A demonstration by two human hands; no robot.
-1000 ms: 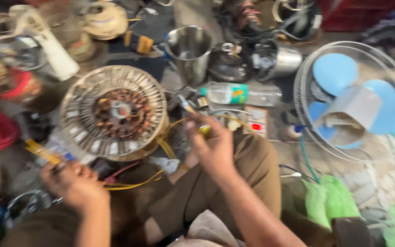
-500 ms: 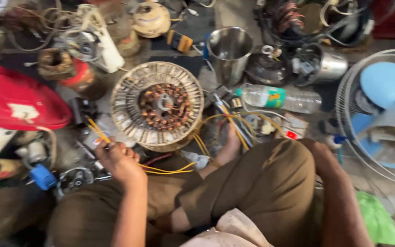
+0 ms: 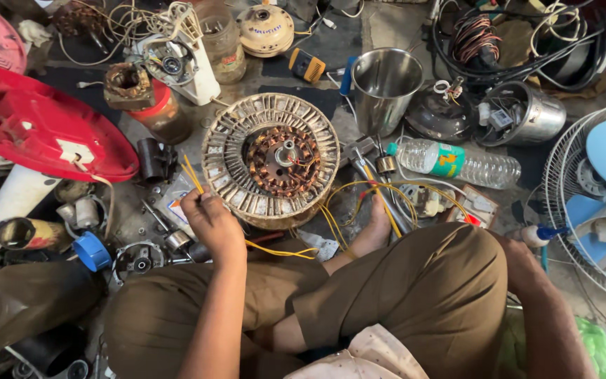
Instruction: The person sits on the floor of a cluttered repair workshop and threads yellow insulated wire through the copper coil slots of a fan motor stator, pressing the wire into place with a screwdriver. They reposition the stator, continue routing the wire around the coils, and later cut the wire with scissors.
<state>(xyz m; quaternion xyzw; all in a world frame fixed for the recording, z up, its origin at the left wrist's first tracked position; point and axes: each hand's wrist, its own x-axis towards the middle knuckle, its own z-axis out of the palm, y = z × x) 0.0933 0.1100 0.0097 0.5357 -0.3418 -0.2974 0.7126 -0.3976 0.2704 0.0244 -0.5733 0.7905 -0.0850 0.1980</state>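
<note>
Cluttered floor (image 3: 380, 21) of a repair shop lay under the seated person, strewn with motor parts, cables and tools. Directly before the crossed legs sat a round fan stator (image 3: 270, 160) with copper windings at its centre. The left hand (image 3: 210, 223) rested at the stator's near left rim, its fingers pinched together on a bunch of yellow wires (image 3: 192, 175) that rose up over the rim. More yellow wire looped from the stator's near right side toward the knee. The right hand was hidden behind the right knee, so its fingers could not be told. Beyond the stator stood a steel cup (image 3: 386, 88), and to its right lay a plastic bottle (image 3: 457, 163). A red fan cover (image 3: 36, 126) lay toward the left edge.
</note>
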